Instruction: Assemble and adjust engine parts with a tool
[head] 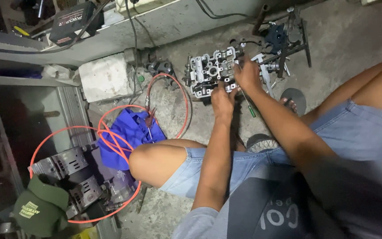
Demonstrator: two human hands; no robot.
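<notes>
The left hand (pixel 223 101) is pressing curled fingers against the metal cylinder head (pixel 211 71) at its twelve o'clock; the right hand (pixel 247 73) is gripping the head's right edge, at its nine o'clock.

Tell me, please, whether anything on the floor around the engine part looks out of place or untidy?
Yes: an orange hose sprawls in loose loops across a crumpled blue cloth and dark metal housings, and a green cap lies on them. Both hands rest on the metal engine part.
</notes>
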